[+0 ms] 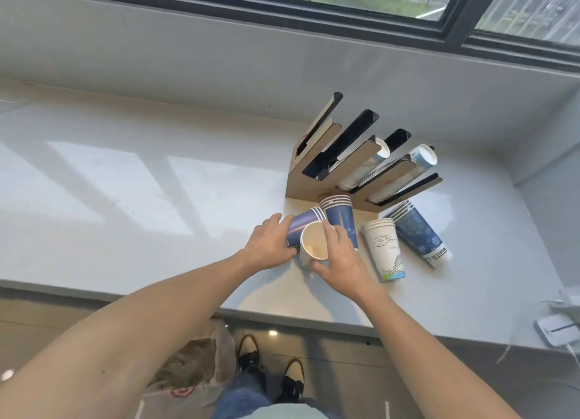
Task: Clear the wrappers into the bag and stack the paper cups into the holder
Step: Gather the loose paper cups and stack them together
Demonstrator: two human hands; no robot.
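Note:
A wooden cup holder (314,183) with slanted black slots stands on the white counter, two slots holding cup stacks. In front of it, my left hand (270,246) grips a tilted blue cup stack (303,225). My right hand (340,258) holds an upright white cup (314,246), mouth up, right beside it. Another blue stack (340,221) stands upside down behind the white cup. To the right a white printed stack (384,249) stands upside down and a long blue stack (417,233) lies beside it. A plastic bag (194,365) sits on the floor below the counter edge.
The white counter (125,199) stretches left under a window. A white device with cables (557,327) lies at the right front edge. My feet stand on the floor next to the bag.

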